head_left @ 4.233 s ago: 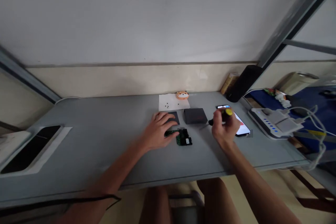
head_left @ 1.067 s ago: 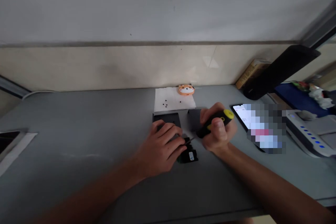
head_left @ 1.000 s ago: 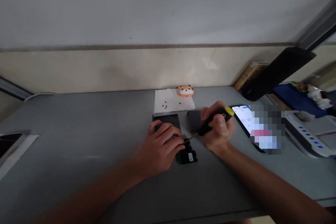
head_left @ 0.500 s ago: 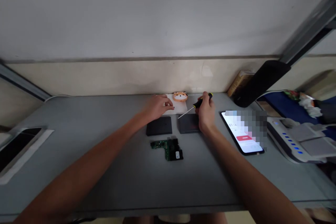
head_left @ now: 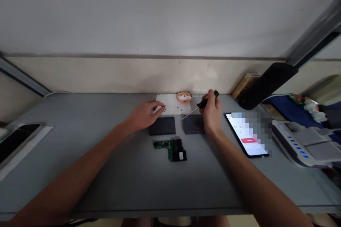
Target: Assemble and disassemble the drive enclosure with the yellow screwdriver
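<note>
Right hand (head_left: 212, 113) gripping screwdriver (head_left: 205, 101), partly hiding dark casing (head_left: 192, 125); phone screen (head_left: 246, 136) pixelated

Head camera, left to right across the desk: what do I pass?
left hand → black cover → dark grey cover → right hand → smartphone → white unit with blue lights

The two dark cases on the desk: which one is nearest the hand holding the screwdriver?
The case on the right, below the right hand and its screwdriver; the other case lies further left, beside the left hand.
</note>
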Tool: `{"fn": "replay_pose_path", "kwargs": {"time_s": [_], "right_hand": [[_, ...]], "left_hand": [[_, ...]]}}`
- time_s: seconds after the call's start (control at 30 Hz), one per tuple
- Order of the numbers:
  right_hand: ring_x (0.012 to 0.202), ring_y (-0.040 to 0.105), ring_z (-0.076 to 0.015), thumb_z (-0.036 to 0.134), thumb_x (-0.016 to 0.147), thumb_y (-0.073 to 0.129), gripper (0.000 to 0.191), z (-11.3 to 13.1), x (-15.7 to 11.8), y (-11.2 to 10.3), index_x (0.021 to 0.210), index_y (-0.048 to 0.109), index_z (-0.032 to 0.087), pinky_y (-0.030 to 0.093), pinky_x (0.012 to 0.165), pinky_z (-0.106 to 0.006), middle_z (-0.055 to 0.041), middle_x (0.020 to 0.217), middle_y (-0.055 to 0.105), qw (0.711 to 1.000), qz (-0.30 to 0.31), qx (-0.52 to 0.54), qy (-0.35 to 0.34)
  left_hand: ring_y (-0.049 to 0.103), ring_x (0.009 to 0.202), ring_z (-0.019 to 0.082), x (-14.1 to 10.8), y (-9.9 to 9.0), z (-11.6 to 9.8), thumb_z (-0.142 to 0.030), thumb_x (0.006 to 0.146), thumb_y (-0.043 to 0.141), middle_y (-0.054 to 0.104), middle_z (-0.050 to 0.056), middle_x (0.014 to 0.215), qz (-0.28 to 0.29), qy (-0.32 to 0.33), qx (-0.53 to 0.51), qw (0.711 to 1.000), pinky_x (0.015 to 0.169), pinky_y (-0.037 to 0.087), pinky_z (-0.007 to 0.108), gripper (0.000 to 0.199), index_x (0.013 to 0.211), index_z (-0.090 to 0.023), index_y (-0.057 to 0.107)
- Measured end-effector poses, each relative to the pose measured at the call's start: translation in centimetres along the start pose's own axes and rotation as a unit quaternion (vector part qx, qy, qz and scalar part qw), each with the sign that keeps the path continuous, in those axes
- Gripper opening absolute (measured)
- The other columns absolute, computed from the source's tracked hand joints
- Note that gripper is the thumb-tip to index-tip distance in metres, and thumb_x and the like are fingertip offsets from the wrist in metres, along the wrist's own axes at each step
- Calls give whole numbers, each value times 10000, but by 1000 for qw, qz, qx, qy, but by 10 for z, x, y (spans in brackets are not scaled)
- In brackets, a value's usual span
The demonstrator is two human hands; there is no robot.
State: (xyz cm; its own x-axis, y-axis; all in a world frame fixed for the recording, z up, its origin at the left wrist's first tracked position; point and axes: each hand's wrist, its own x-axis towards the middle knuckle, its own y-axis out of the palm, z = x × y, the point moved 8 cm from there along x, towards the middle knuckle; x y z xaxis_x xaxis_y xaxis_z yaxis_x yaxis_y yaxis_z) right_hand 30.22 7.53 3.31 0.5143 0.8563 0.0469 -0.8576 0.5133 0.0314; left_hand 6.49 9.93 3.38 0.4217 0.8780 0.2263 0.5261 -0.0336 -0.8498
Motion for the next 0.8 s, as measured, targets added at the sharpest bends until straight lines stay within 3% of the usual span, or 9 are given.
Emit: {"fn": "replay_pose_path", "kwargs": {"time_s": [0.17, 0.3, 0.5, 0.57, 0.63, 0.73, 0.8], "right_hand": [[564, 482, -143, 784, 792, 514, 543, -11, -10, 14, 742, 507, 244, 406, 542, -290, 30, 613, 480, 999, 41, -20, 23], [543, 462, -134, 764, 781, 562, 527, -18, -12, 18, 744, 534, 239, 394, 515, -280, 27, 617, 491, 998, 41, -15, 47], [551, 438, -129, 783, 787, 565, 548, -7, -13, 13, 728, 520, 240, 375, 512, -283, 22, 637, 484, 1000, 17, -17, -1], [564, 432, -133, 731, 818, 589, 501, 7, -16, 9, 728, 514, 244, 365, 516, -286, 27, 635, 477, 995, 10, -34, -89], [584, 438, -133, 600, 882, 612, 398, 29, -25, 5, 735, 511, 244, 372, 541, -291, 31, 646, 482, 973, 2, -61, -222], [635, 483, -132, 341, 936, 621, 214, 59, -52, 5, 776, 521, 240, 404, 599, -293, 30, 694, 522, 887, 4, -110, -448], [703, 539, -139, 224, 927, 618, 111, 68, -68, 8, 846, 544, 241, 438, 649, -296, 15, 771, 570, 819, 20, -147, -554]], "left_hand": [[483, 560, 150, -32, 4, 23, -421, 973, 451, 523, -37, 615, 10, -15, -57, 998, 587, 380, 278, 276, 984, -222, 641], [534, 630, 158, -36, 14, 17, -392, 984, 428, 589, -13, 702, 36, 27, -67, 997, 637, 413, 281, 266, 976, -217, 628], [582, 668, 160, -36, 10, 16, -296, 964, 416, 657, 2, 753, 25, 28, -53, 998, 684, 443, 284, 237, 842, -215, 602], [589, 666, 160, -37, 11, 15, -287, 960, 416, 661, 0, 744, 17, 31, -51, 998, 686, 447, 284, 234, 841, -215, 605], [592, 663, 164, -36, 11, 15, -292, 963, 408, 659, 4, 732, 4, 35, -41, 999, 682, 445, 287, 248, 832, -214, 603], [597, 658, 171, -36, 12, 14, -300, 964, 401, 652, 7, 714, -9, 41, -20, 999, 673, 441, 294, 260, 825, -214, 604], [601, 653, 174, -37, 13, 14, -307, 974, 396, 649, 7, 705, -8, 43, -9, 999, 662, 444, 295, 275, 827, -216, 609]]}}
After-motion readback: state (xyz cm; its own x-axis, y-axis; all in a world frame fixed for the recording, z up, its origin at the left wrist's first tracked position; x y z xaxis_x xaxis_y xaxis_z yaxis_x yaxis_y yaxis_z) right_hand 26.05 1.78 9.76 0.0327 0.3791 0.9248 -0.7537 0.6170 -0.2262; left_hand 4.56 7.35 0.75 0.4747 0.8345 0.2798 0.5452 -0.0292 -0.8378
